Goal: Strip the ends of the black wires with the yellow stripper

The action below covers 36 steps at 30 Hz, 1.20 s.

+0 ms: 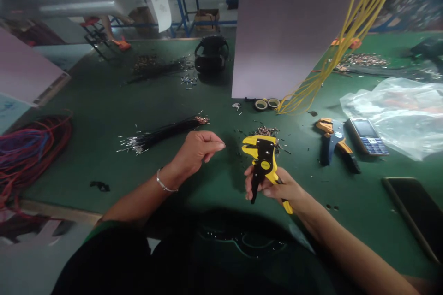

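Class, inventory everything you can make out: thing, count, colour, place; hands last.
Table: 1, green, throughout
Wire stripper: 1, yellow and black, centre right
Second tool: 1, blue and orange, right
Keypad phone: 1, dark, right
Smartphone: 1, black, right
Plastic bag: 1, clear, far right
Panels: 2, greyish, back and left
Tape rolls: 2, dark and pale, back
Hanging wires: uncounted, yellow, back right
Coiled wires: uncounted, red and blue, left
Wire bundle: 1, black, centre left
Cut pieces: uncounted, coppery, behind wire stripper
Far scraps: uncounted, mixed, back
Unidentified object: 1, black, back
Background box: 1, brown, behind table
Bracelet: 1, silvery, centre left
Left hand: 1, bare, centre, fingertips pinched, contents unclear
Right hand: 1, bare, gripping wire stripper
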Available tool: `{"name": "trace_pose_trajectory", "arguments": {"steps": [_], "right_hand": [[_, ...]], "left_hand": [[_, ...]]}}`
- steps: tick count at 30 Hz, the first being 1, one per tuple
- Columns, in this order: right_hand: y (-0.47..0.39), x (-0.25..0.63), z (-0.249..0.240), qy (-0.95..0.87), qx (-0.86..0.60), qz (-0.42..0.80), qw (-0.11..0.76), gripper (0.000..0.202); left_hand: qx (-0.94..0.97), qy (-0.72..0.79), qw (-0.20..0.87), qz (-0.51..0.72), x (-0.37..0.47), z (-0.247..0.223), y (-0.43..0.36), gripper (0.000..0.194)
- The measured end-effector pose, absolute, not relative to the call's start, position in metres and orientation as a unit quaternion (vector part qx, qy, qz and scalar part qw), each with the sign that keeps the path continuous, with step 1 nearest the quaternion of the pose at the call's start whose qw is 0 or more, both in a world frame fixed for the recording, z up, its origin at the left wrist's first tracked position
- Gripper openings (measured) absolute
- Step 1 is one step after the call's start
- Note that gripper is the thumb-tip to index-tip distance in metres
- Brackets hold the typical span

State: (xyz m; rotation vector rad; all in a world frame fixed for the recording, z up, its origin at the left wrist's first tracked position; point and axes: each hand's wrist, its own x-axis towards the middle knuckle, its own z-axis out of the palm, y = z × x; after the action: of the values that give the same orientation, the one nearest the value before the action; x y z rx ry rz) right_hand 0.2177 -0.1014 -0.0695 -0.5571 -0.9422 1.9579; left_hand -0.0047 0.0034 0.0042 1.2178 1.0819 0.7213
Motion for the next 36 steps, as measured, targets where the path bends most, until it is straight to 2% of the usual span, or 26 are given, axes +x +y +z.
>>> {"name": "trace_pose_trajectory", "arguments": {"steps": [13,28,36], "right_hand": [[-0.1072,0.2129,-0.0663,-0.387,-0.203,0.81,0.39,0.048],[-0.1105,0.2109,-0.0694,-0.399,-0.22,0.795,0.4,0.045],[-0.1117,0.2102,-0.0645,-0.402,-0.233,0.782,0.416,0.038]], "left_hand": [[0.498,0.428,0.703,0.273,-0.0023,0.006,0.0023,0.005],[0.498,0.426,0.711,0.256,-0.0032,0.0055,0.0018,0.003],[0.499,0.422,0.715,0.247,-0.0047,0.0058,0.0032,0.003]]}}
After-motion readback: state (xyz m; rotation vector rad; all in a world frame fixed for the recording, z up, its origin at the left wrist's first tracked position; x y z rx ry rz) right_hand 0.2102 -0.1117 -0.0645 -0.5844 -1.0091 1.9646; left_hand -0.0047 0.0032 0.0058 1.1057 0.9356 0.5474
